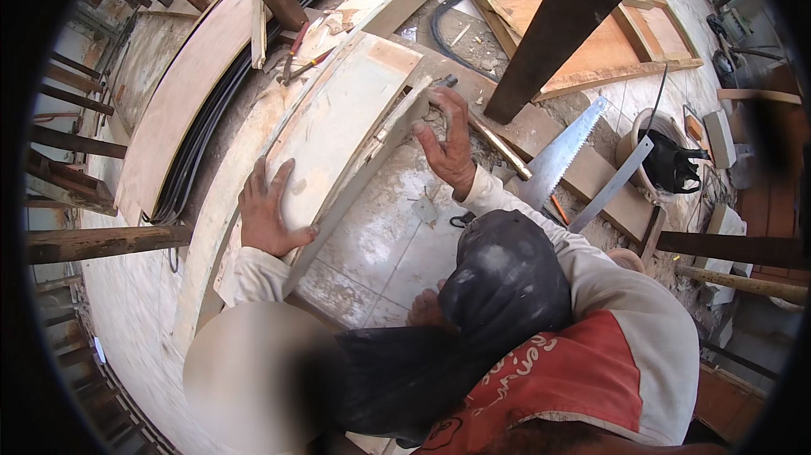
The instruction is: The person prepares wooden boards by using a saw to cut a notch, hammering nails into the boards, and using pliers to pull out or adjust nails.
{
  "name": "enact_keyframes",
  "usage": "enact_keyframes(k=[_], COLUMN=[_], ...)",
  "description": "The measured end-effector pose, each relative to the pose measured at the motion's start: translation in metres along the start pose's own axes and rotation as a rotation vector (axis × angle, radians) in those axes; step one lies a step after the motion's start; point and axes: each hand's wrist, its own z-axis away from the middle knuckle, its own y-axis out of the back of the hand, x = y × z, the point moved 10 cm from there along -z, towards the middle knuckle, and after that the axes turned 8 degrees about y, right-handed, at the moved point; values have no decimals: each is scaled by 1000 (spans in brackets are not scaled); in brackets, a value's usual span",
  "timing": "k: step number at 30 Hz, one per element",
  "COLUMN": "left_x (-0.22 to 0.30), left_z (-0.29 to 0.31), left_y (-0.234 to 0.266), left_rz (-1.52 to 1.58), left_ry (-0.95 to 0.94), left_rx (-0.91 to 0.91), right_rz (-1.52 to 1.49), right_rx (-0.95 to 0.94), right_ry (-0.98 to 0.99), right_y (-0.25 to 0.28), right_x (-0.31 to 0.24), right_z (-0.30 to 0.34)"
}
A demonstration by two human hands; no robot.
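A long plywood-faced wooden frame (338, 121) lies in front of me, its near side edge rough and pale. My left hand (269, 212) rests flat on its near end, fingers spread and thumb toward the side edge. At the far right end my right hand (452, 142) is curved with thumb and fingers apart, the fingertips at the frame's corner. A short dark cylindrical piece (446, 81) shows just beyond those fingertips; its kind cannot be made out. Right of this hand lies a wooden stick or handle (500, 147). Nothing shows gripped in either hand.
A hand saw (562, 155) and a straight metal blade (617, 183) lie to the right, near a bucket (627, 149) with a black bag (672, 159). Red-handled pincers (296, 59) sit beyond the frame. Dark posts (566, 32) stand around; another wooden frame (583, 41) lies farther back.
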Motion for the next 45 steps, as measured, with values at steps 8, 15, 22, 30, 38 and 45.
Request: enact_keyframes(k=[8, 15, 22, 30, 38, 45], left_x=[-4, -25, -27, -28, -6, -2], left_z=[-3, 0, 6, 10, 25, 57], left_y=[-1, 2, -2, -6, -11, -18], left_rz=[22, 123, 144, 156, 21, -4], left_ry=[0, 87, 125, 134, 92, 156], left_rx=[-9, -82, -249, -209, -26, 21], right_rz=[-370, -421, -682, -706, -693, -708], right_rx=[-336, -173, -71, -52, -173, -180], right_ry=[-496, -605, -770, -715, -767, -918], right_y=[-64, -85, -78, -56, -59, -71], right_x=[146, 159, 164, 141, 158, 156], right_z=[12, 1, 29, 23, 23, 21])
